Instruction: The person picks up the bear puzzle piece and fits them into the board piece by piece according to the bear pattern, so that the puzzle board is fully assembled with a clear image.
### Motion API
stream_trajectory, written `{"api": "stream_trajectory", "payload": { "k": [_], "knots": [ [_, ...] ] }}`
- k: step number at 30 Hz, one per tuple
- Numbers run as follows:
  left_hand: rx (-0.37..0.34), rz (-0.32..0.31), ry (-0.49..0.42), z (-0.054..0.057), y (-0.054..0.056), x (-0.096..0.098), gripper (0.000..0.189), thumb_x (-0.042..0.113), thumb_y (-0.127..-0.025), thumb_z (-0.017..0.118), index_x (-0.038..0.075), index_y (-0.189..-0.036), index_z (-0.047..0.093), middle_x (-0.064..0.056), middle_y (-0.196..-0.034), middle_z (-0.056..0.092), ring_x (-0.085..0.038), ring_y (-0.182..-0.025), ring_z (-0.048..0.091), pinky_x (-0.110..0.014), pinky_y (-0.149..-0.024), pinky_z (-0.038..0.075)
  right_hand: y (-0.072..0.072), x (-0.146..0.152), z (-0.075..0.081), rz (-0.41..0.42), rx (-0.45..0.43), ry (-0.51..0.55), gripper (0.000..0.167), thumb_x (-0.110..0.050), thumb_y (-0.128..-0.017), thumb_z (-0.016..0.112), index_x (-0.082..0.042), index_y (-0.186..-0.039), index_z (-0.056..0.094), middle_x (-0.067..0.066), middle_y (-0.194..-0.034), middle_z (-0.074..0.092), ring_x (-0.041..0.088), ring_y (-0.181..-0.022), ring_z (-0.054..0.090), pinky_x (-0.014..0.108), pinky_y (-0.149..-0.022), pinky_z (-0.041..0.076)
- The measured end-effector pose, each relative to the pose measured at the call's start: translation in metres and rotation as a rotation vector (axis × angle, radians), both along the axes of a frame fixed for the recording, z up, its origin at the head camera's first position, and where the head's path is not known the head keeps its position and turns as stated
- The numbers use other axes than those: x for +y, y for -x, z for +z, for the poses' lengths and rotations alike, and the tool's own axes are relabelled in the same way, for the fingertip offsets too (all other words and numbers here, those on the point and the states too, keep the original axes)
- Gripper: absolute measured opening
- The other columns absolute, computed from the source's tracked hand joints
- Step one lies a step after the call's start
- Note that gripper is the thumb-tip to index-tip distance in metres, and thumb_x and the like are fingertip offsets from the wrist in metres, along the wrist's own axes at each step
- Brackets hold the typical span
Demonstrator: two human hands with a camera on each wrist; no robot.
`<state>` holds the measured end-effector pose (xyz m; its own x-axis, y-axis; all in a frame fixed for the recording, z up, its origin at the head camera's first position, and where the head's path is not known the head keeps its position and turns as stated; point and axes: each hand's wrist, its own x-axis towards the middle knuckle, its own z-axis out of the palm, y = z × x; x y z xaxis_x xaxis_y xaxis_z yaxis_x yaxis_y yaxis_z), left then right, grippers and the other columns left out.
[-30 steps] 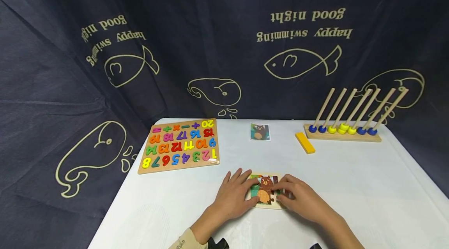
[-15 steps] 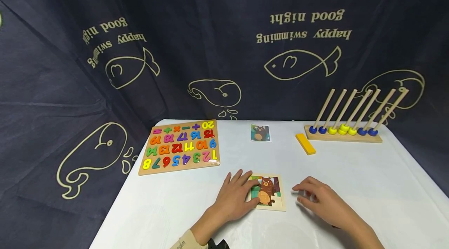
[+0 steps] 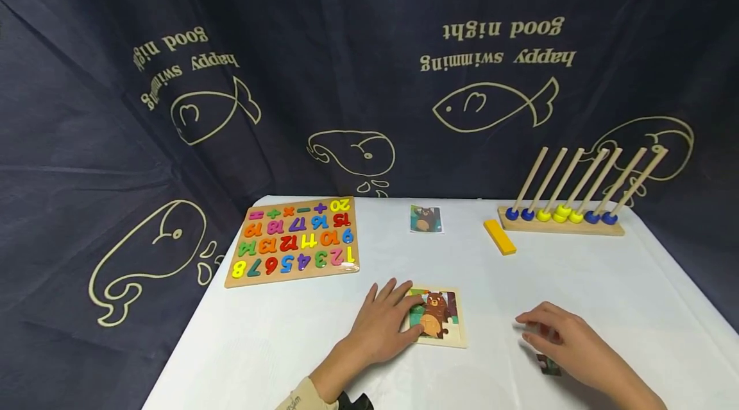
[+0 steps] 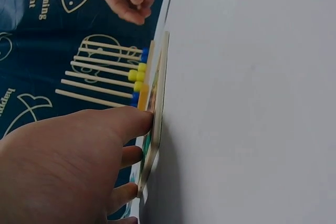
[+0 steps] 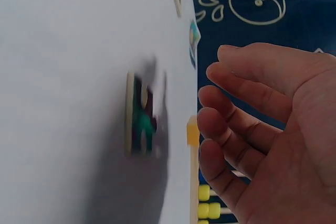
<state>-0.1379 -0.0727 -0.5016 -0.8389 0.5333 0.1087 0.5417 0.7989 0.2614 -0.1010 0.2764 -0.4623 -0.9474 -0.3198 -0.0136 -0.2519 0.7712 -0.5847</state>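
A square wooden jigsaw puzzle (image 3: 456,333) with a bear picture lies on the table, its lower right corner bare. My left hand (image 3: 381,326) rests on the puzzle's left side, fingers spread and thumb touching it; the left wrist view shows the thumb (image 4: 134,124) at the board's edge. To the right, my right hand (image 3: 568,339) hovers over the table with loosely bent fingers and nothing between them. Below it a loose jigsaw piece (image 3: 547,366), dark with green, lies on the table, partly hidden by the hand. In the right wrist view the piece (image 5: 143,121) sits apart from the fingertips.
A number board (image 3: 294,240) with coloured numerals lies at the left. Behind the puzzle is a small bear picture card (image 3: 426,219). A yellow block (image 3: 500,237) lies before a wooden peg stand (image 3: 560,222) with blue and yellow beads. A dark curtain (image 3: 346,63) hangs behind.
My right hand has left the puzzle and moved right, to above the loose jigsaw piece. The left hand has stayed on the puzzle.
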Motion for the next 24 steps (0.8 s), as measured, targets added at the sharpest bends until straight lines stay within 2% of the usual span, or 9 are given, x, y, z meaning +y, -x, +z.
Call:
{"api": "stream_trajectory", "payload": {
  "k": [2,7,13,15,19,24],
  "knots": [
    [-0.003,-0.001,-0.008,0.0,0.0,0.0,0.05,0.053,-0.094,0.05,0.031,-0.139,0.05,0.0,-0.152,0.035,-0.03,-0.14,0.026,-0.06,-0.109,0.019,-0.003,0.005,0.0,-0.035,-0.044,-0.021,0.024,-0.029,-0.086,0.072,-0.019,-0.107,0.069,-0.011,-0.089,0.055,0.003,-0.069,0.046,0.022,-0.057,0.043],
    [-0.003,-0.004,-0.013,0.002,0.0,0.002,0.049,0.052,-0.094,0.05,0.03,-0.138,0.051,0.0,-0.152,0.035,-0.031,-0.14,0.026,-0.06,-0.109,0.02,-0.01,0.018,-0.003,-0.059,-0.123,-0.098,0.034,-0.034,-0.079,0.077,-0.018,-0.108,0.069,-0.006,-0.088,0.052,0.005,-0.072,0.045,0.023,-0.059,0.043],
    [0.003,-0.003,0.003,0.002,0.001,0.002,0.049,0.053,-0.094,0.049,0.031,-0.138,0.051,0.0,-0.152,0.034,-0.03,-0.14,0.025,-0.059,-0.109,0.019,-0.015,0.024,-0.009,-0.1,-0.218,-0.19,0.049,-0.034,-0.067,0.085,-0.017,-0.109,0.067,-0.004,-0.097,0.053,0.012,-0.082,0.047,0.029,-0.072,0.05],
    [0.003,-0.004,0.005,0.002,0.001,0.001,0.049,0.054,-0.094,0.048,0.031,-0.138,0.051,0.0,-0.152,0.034,-0.03,-0.141,0.025,-0.059,-0.109,0.019,-0.016,0.025,-0.011,-0.088,-0.208,-0.183,0.047,-0.03,-0.067,0.086,-0.016,-0.107,0.066,-0.003,-0.096,0.052,0.011,-0.081,0.047,0.029,-0.072,0.05],
    [0.001,-0.003,0.008,0.003,0.0,0.0,0.05,0.054,-0.094,0.048,0.031,-0.138,0.051,0.0,-0.152,0.034,-0.03,-0.141,0.025,-0.06,-0.109,0.019,-0.015,0.026,-0.014,-0.064,-0.182,-0.146,0.039,-0.03,-0.071,0.083,-0.016,-0.102,0.064,-0.005,-0.088,0.051,0.008,-0.075,0.045,0.024,-0.063,0.045],
    [0.003,-0.008,0.003,0.002,0.001,0.001,0.049,0.054,-0.095,0.047,0.031,-0.138,0.05,0.0,-0.152,0.033,-0.03,-0.141,0.024,-0.059,-0.109,0.019,-0.01,0.019,-0.014,-0.135,-0.199,-0.188,0.044,-0.036,-0.071,0.083,-0.012,-0.104,0.065,-0.005,-0.083,0.053,0.013,-0.075,0.047,0.028,-0.061,0.044]
  ]
}}
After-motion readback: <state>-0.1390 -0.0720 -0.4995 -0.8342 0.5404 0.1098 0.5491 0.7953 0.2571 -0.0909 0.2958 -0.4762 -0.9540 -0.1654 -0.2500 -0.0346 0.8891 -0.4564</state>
